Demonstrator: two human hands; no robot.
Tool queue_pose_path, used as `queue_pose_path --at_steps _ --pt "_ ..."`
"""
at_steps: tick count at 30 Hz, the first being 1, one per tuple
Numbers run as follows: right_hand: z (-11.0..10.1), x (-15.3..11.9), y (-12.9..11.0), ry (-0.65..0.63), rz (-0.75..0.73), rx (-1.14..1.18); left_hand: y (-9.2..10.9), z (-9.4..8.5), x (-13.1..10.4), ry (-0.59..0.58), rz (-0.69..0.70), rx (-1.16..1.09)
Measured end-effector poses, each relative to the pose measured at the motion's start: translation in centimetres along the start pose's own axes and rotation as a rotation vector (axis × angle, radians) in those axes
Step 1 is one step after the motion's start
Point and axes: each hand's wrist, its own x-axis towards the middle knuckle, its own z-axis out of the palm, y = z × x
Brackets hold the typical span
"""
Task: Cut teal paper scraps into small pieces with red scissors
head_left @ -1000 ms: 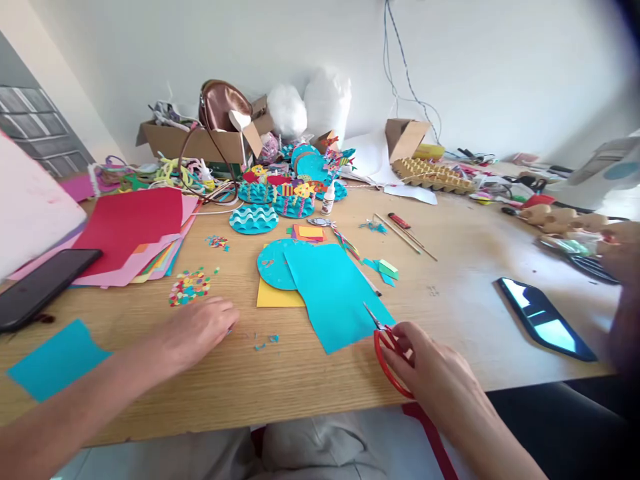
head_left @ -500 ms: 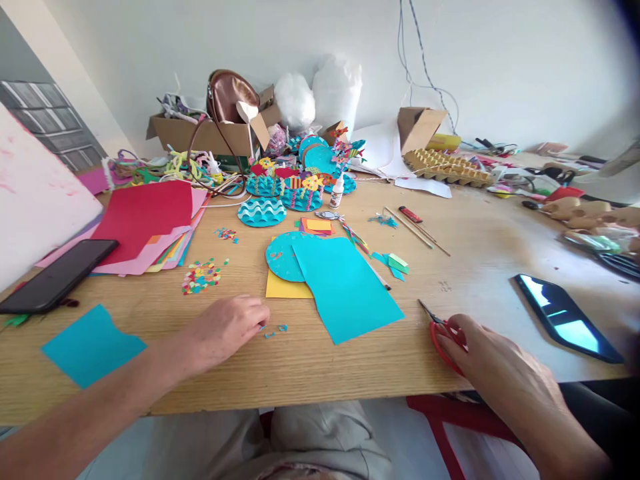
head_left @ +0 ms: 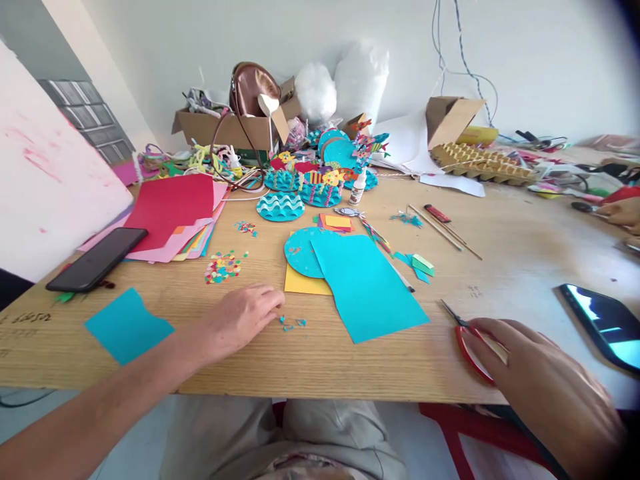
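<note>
My left hand (head_left: 250, 312) rests on the wooden table, fingers bent together beside small blue paper scraps (head_left: 293, 325); its fingertips are partly hidden. At the right, my right hand (head_left: 535, 360) lies over the handles of red-handled scissors (head_left: 473, 353), whose blades are closed and point away. Between the hands, a large blue sheet (head_left: 373, 287) with one wavy edge overlaps a blue disc (head_left: 304, 252) and a yellow sheet (head_left: 305, 283). A smaller blue piece (head_left: 129, 327) lies left of my left forearm.
A black phone (head_left: 97, 260) and stacked coloured paper (head_left: 173, 210) are at left, with confetti dots (head_left: 223, 267) nearby. Decorated blue discs (head_left: 280, 207) and a glue bottle (head_left: 358, 188) stand farther back. Another phone (head_left: 603, 327) lies at right. Another person's hand (head_left: 623, 212) shows at the right edge.
The view has shifted, so the table items appear farther right. My left hand has drawn slightly back from the scraps. My right hand has flattened over the scissors.
</note>
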Motion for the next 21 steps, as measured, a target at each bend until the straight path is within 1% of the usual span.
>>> queue_pose_path --at_steps 1,3,4,6,8,9,11,14,18,21 --pt "0.0 -0.2 -1.2 0.010 -0.071 0.050 0.0 -0.3 -0.2 0.060 -0.019 0.000" --pt "0.1 -0.6 -4.5 0.017 -0.322 0.205 0.0 -0.9 -0.8 0.192 -0.064 -0.012" --pt "0.2 -0.8 -6.4 0.010 -0.422 0.254 0.1 -1.1 -1.1 0.253 -0.091 -0.024" --pt "0.5 -1.0 -10.3 -0.088 -0.593 0.288 0.5 -1.5 -1.9 0.350 -0.151 -0.065" --pt "0.9 -0.9 -13.4 -0.185 -0.714 0.284 1.1 -1.5 -2.7 0.426 -0.208 -0.122" --pt "1.1 -0.6 -14.6 -0.234 -0.746 0.270 1.4 -1.3 -3.1 0.458 -0.231 -0.154" --pt "1.4 0.0 -16.5 -0.288 -0.756 0.235 1.9 -0.8 -3.9 0.505 -0.273 -0.226" --pt "1.7 1.1 -18.1 -0.323 -0.764 0.176 2.3 0.3 -4.8 0.523 -0.341 -0.313" --pt "2.0 2.1 -19.3 -0.331 -0.797 0.135 2.4 1.2 -5.2 0.496 -0.362 -0.353" --pt "2.2 2.0 -19.2 -0.315 -0.809 0.134 2.3 1.4 -5.4 0.475 -0.358 -0.363"
